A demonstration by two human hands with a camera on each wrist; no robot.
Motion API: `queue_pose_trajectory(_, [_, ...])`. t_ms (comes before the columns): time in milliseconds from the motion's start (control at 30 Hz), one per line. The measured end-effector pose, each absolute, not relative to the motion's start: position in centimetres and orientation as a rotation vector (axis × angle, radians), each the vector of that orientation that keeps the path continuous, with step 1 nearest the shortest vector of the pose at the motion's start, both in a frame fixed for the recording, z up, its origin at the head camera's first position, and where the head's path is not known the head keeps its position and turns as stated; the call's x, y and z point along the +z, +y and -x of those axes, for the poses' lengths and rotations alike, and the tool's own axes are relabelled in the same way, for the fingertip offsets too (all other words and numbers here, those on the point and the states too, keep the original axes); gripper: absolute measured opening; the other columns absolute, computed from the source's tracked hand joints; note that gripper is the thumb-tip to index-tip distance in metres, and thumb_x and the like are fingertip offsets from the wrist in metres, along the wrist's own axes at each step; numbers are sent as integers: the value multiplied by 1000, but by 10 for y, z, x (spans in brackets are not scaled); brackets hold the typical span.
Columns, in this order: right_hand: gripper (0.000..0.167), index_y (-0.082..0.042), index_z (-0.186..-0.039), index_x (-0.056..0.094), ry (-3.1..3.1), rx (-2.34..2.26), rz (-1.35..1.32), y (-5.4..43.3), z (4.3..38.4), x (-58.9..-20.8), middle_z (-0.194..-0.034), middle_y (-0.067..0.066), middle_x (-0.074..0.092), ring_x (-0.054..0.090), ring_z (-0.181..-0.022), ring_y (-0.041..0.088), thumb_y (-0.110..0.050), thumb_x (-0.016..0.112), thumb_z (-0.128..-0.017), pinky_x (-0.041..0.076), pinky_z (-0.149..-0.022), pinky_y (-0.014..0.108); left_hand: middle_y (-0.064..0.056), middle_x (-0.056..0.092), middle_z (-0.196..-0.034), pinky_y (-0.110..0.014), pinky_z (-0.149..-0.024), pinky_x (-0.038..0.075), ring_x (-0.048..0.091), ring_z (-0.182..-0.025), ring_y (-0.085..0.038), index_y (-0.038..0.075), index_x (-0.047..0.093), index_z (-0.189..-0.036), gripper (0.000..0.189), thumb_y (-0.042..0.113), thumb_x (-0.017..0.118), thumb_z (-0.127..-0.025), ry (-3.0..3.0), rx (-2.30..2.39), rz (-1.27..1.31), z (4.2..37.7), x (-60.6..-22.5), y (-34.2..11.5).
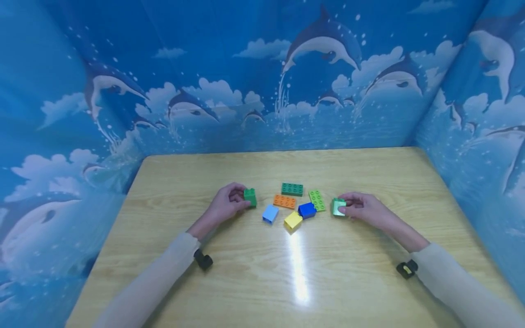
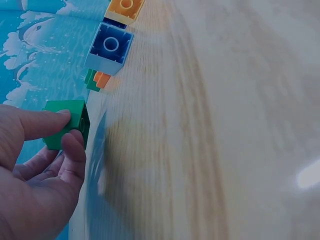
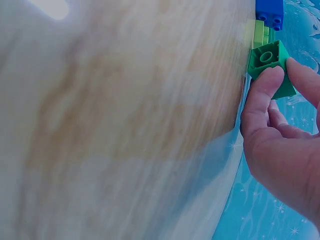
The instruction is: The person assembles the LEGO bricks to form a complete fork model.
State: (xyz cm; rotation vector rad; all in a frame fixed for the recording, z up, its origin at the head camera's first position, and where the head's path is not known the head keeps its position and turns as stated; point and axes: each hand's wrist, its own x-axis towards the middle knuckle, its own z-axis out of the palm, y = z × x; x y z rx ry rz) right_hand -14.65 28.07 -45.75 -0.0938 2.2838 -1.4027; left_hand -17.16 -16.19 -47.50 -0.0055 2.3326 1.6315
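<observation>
My left hand [image 1: 228,200] pinches a green toy brick [image 1: 249,197] between thumb and fingers, left of the loose bricks. In the left wrist view the thumb lies along one side of this brick [image 2: 70,106]. On the right, my right hand [image 1: 364,208] grips a second green brick [image 1: 338,206], its side shining in the light. The right wrist view shows the hollow underside of that brick [image 3: 266,57] with a round tube inside. Nearest to the right hand lies a flat lime-green brick [image 1: 317,200]; a light blue brick [image 1: 270,213] is close to the left hand.
Between the hands, a flat dark green brick [image 1: 292,189], a flat orange brick [image 1: 285,201], a dark blue brick [image 1: 307,210] and a yellow brick [image 1: 293,221] lie on the wooden table [image 1: 229,282]. Dolphin-printed blue curtains [image 1: 246,82] border its back and sides.
</observation>
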Motion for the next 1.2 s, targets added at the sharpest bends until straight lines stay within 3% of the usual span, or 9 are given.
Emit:
queue_pose_trajectory(267, [66, 7, -153, 53, 2306, -1367, 84, 284, 146, -458, -131, 17, 64, 65, -107, 21, -31, 76, -105, 59, -84, 31, -11, 68, -118, -29, -80, 59, 65, -99, -24, 6, 62, -137, 47, 1, 81, -95, 2350, 1612, 22, 157, -468, -167])
queue_pose_trajectory(1200, [61, 8, -153, 50, 2289, -1440, 136, 285, 139, -460, -129, 18, 64, 65, -106, 21, -21, 73, -105, 60, -85, 32, -11, 66, -104, -25, -70, 56, 65, -91, -24, 3, 63, -128, 45, -1, 85, -89, 2172, 1643, -202, 109, -472, -160])
